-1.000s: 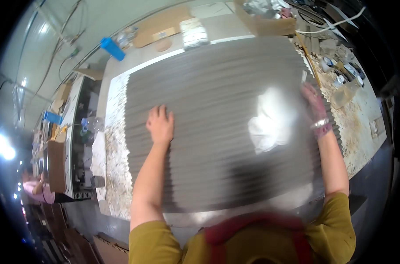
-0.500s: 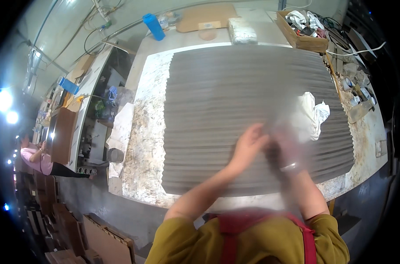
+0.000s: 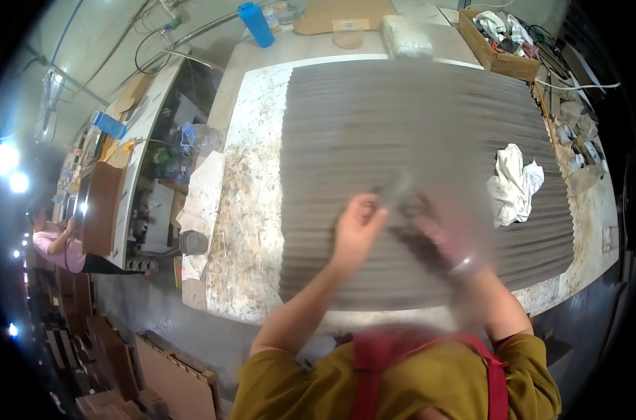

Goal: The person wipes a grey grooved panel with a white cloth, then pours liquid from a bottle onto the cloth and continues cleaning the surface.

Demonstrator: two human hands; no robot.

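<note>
A large grey ridged sheet (image 3: 374, 140) lies on the table under both my hands. Bare and curled at the fingers, my left hand (image 3: 358, 227) is over the sheet's near middle. At its fingertips is a blurred, translucent greyish piece (image 3: 396, 183), whose kind I cannot make out. My right hand (image 3: 437, 227) looks covered by a thin clear glove gathered at the wrist; haze blurs its fingers, which point toward the left hand. To its right, a crumpled white cloth (image 3: 515, 185) rests on the ridges, apart from both hands.
The stained white table (image 3: 244, 196) shows around the sheet. Along its far side are a blue bottle (image 3: 256, 25), a white wrapped block (image 3: 407, 38) and a wooden box (image 3: 496, 56) of rags. Cups and scraps line the right edge. A person (image 3: 59, 245) stands at the far left.
My left hand has moved left, away from the right hand, and the translucent piece now shows between them. The view has shifted slightly; the cloth stays on the sheet.
</note>
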